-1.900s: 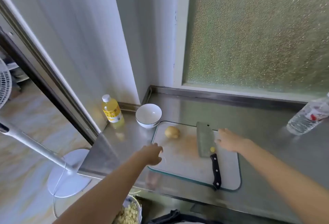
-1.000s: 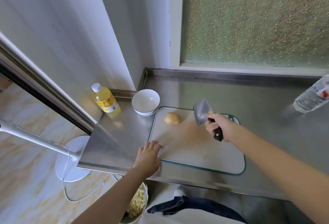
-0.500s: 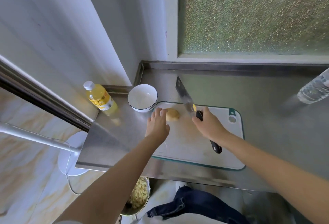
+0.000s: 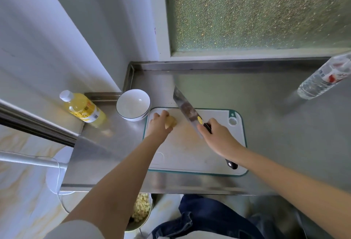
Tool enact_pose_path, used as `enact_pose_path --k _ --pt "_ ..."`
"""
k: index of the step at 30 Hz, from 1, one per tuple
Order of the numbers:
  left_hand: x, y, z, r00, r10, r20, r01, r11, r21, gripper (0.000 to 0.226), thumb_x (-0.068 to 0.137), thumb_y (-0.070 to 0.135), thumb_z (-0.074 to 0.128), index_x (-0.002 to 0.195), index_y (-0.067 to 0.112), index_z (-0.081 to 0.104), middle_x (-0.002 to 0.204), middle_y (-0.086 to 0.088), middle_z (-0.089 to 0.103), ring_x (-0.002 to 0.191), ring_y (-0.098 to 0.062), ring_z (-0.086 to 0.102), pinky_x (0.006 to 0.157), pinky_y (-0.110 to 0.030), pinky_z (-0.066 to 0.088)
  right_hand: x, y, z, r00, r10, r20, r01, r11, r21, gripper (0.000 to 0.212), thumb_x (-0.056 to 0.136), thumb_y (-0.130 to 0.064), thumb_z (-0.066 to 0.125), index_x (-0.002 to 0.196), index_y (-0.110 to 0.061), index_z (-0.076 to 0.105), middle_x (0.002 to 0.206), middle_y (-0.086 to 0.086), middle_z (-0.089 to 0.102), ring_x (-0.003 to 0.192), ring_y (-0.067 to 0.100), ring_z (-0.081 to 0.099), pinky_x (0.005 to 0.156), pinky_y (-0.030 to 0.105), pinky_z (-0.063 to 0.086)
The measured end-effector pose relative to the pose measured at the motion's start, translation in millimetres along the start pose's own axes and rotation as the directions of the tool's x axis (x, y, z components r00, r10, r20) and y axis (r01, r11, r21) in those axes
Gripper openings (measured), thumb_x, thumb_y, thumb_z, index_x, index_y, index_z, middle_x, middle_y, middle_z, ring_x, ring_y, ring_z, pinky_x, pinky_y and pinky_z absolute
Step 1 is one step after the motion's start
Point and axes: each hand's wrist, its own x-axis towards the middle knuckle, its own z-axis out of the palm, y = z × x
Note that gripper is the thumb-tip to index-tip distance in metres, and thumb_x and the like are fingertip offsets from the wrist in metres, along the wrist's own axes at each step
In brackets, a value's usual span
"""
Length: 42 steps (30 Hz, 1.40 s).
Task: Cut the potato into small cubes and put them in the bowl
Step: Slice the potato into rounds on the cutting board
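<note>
A small peeled potato [image 4: 171, 121] lies at the far left corner of the white cutting board [image 4: 190, 151]. My left hand [image 4: 158, 124] covers its left side, fingers curled over it. My right hand [image 4: 218, 136] grips the black handle of a cleaver [image 4: 187, 112], whose blade is raised off the board and slants up and away to the right of the potato. An empty white bowl [image 4: 133, 104] stands on the steel counter just left of the board's far corner.
A yellow drink bottle [image 4: 83, 109] stands left of the bowl by the wall. A clear water bottle [image 4: 322, 78] stands at the far right. Below the counter's front edge, a metal bowl of cut pieces [image 4: 140, 210] sits near my legs. Frosted window behind.
My right hand picked the cleaver up off the board and raised it. My left hand moved from the board's near left edge up onto the potato.
</note>
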Motion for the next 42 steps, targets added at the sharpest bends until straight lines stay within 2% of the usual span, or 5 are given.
enact_pose_path --k 4,15,21,33,42 --pt "-13.9 10.0 -1.8 0.998 -0.046 -0.031 0.042 0.992 -0.123 0.048 0.077 0.025 0.071 0.117 0.018 0.046 0.113 -0.011 0.045 0.086 -0.027 0.051 0.073 -0.028 0.042 -1.7 7.9 0.4 1.0 -0.001 0.011 0.002 1.0 -0.026 0.03 0.097 -0.041 0.037 0.083 -0.014 0.036 0.065 0.0 0.044 0.053 0.015 0.038 0.05 0.027 0.028" --pt "-71.8 21.4 43.0 1.0 0.015 0.0 -0.015 0.996 -0.093 0.047 0.076 0.034 0.071 0.112 0.02 0.046 0.111 -0.005 0.048 0.096 -0.026 0.054 0.077 -0.036 0.049 -14.6 38.3 8.9 0.995 0.014 0.097 0.001 0.989 -0.149 0.023 0.099 -0.037 0.036 0.093 -0.015 0.037 0.065 -0.001 0.046 0.054 0.012 0.043 0.048 0.022 0.028" --pt "-71.8 22.9 47.0 0.998 -0.02 -0.066 0.011 0.99 -0.137 0.051 0.078 0.028 0.072 0.122 0.011 0.052 0.121 -0.005 0.047 0.113 -0.022 0.044 0.095 -0.03 0.04 -21.1 47.8 13.6 0.991 0.004 0.135 0.02 0.983 -0.183 0.023 0.1 -0.036 0.036 0.09 -0.015 0.035 0.066 -0.002 0.045 0.055 0.011 0.044 0.049 0.022 0.031" --pt "-68.0 31.7 39.9 0.991 -0.115 -0.066 0.102 0.978 -0.18 0.053 0.074 0.025 0.075 0.121 0.007 0.058 0.115 -0.007 0.055 0.102 -0.022 0.053 0.08 -0.021 0.038 -23.4 49.4 13.2 0.983 -0.029 0.179 0.082 0.952 -0.296 0.021 0.1 -0.033 0.034 0.095 -0.013 0.034 0.065 0.0 0.047 0.055 0.016 0.046 0.051 0.026 0.034" --pt "-64.9 37.0 38.8 0.993 -0.117 -0.035 0.111 0.985 -0.128 0.042 0.073 0.026 0.076 0.109 0.008 0.064 0.107 -0.009 0.056 0.098 -0.024 0.054 0.078 -0.027 0.043 -15.6 40.0 18.0 0.978 -0.022 0.206 0.101 0.918 -0.384 0.014 0.101 -0.029 0.032 0.094 -0.017 0.033 0.069 -0.001 0.046 0.058 0.015 0.045 0.05 0.025 0.034"
